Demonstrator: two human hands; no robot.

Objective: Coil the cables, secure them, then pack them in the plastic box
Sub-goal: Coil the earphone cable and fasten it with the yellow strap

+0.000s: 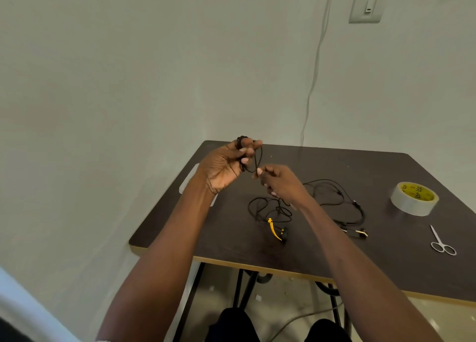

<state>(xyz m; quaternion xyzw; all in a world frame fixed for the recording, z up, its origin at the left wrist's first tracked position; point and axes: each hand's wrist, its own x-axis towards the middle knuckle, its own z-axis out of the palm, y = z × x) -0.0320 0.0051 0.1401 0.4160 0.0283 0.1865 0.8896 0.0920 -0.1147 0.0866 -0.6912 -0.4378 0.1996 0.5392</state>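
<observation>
Dark table (pixel 322 166) vs plain wall w/ switch; on it a tape roll (pixel 414 199), scissors (pixel 441 241), loose black cables (pixel 332 202) w/ a yellow tie (pixel 273 228), and a clear flat thing behind the L wrist, maybe the plastic box, can't tell. L hand (pixel 226 166) has fingers curled round a small coil (pixel 243 152) held above the table's L side; R hand (pixel 279 182) pinches the cable tail just beside it. Cable looks thin, light, floppy and prob springs open, so pinch across the bundled loops, not a single strand.
</observation>
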